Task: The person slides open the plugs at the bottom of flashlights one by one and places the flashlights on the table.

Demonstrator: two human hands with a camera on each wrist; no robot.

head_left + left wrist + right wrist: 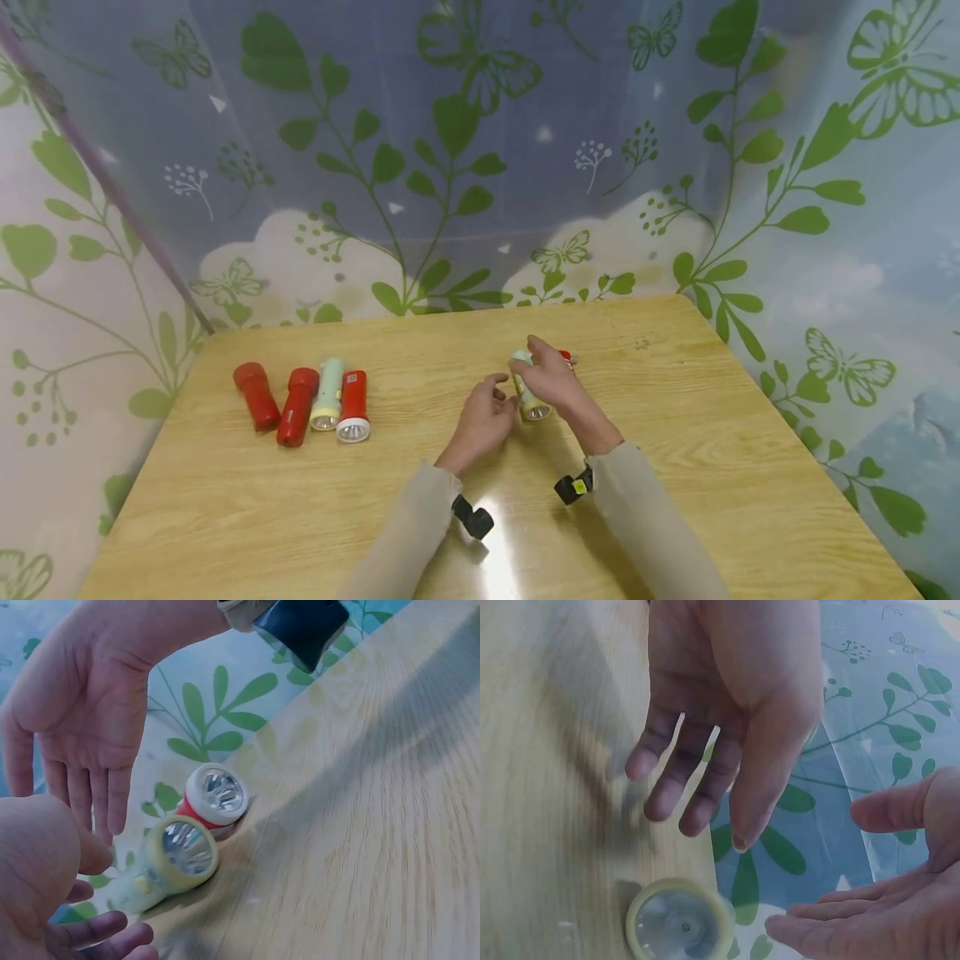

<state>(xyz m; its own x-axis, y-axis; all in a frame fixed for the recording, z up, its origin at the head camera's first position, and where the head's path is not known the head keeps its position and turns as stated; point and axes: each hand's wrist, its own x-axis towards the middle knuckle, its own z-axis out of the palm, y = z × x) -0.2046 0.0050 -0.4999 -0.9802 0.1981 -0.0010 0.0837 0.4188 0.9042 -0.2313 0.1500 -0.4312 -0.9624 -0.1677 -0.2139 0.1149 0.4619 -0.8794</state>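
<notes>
The green torch [533, 405] lies on the bench [300, 517] between my hands, lens toward me, with a red torch [218, 796] just beside it. My left hand [486, 418] is at its left, fingers loosely bent; my right hand [557, 383] arches over it, fingers long and relaxed. Neither grips anything, though I cannot tell whether a fingertip brushes the case. I judge they flank it because a round body could roll. Well apart, on my left, two plain red torches [297, 408], heads away from me, lie near a second green torch [329, 392] and a white-rimmed torch [354, 402], probably laid close together to keep them grouped.
</notes>
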